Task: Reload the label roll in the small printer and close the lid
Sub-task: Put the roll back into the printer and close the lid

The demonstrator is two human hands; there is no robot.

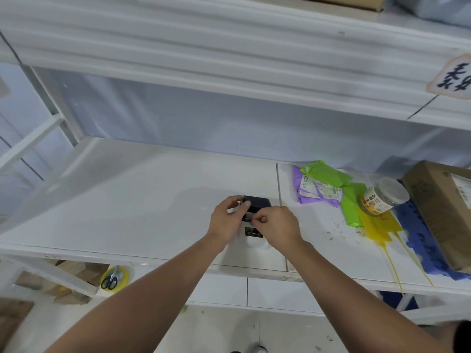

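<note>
A small white printer (254, 242) sits on the white shelf near its front edge, its black lid (257, 203) raised at the far side. My left hand (226, 220) grips the printer's left side, thumb against the lid. My right hand (277, 226) is closed over the opening, fingertips pinching what looks like a pale strip of label paper (251, 217). The roll itself is hidden under my hands. A dark panel (253, 233) shows on the printer's front.
Purple and green mailer bags (323, 186), a clear jar (384, 197), yellow and blue bags and a cardboard box (443, 207) crowd the shelf's right end. Scissors on a yellow tape roll (113, 278) lie on the lower left shelf. An upper shelf overhangs.
</note>
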